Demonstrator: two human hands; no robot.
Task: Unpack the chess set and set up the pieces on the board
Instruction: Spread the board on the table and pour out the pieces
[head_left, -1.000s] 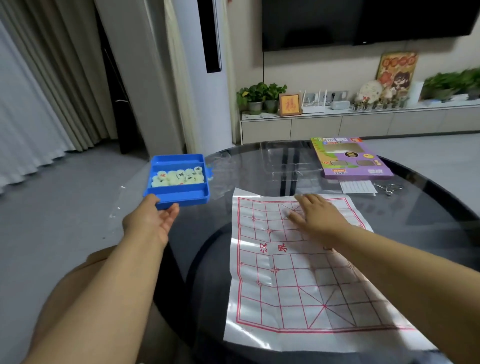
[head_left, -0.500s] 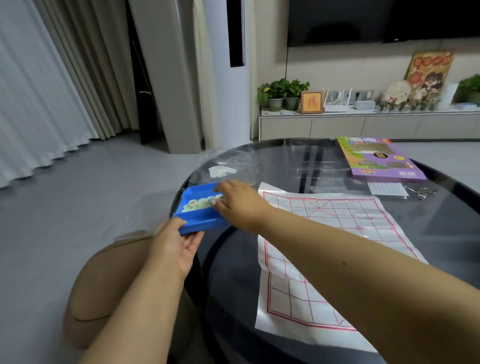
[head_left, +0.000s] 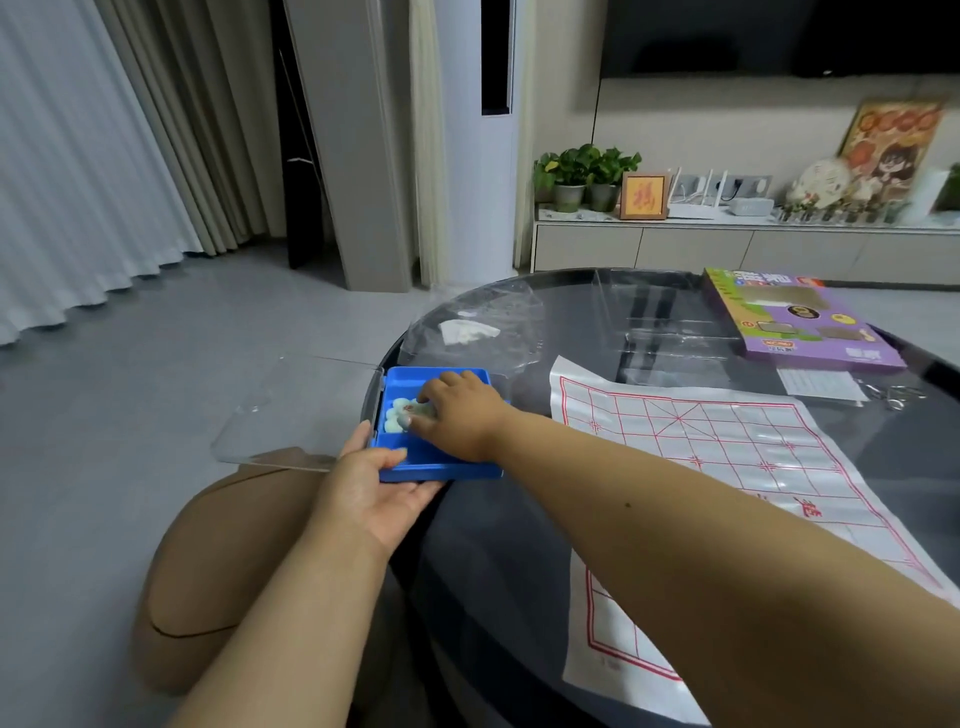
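A: Start at the right hand (head_left: 460, 410). How's the grip?

B: Fingers curled down into the blue tray (head_left: 439, 465), closed on the pale round pieces (head_left: 396, 415). At least one piece with a red mark sits pinched under the fingertips; how many it has hold of I can't tell.

A: And the left hand (head_left: 382, 491)?

B: Palm up under the tray's near edge, thumb clamped over the rim. The tray sits at the left edge of the dark glass counter (head_left: 519, 545), partly overhanging it.

A: So what could go wrong?

B: I'd judge the overhang is the weak spot. If the right hand presses or drags while scooping, the tray could tip off towards the floor and spill the pieces. The clear lid (head_left: 291, 410) sticking out past the edge could catch a knee too. And a loose pinch may drop a piece on the way over to the paper board (head_left: 727, 467), which lies flat well to the right with no pieces on it yet.

A: Compared with a second ago?

B: Then the right hand lay flat on the board and the left was only reaching for the tray. Half a second ago the right had just arrived at it. Now the tray is held nearer the body and the fingers are in among the pieces.
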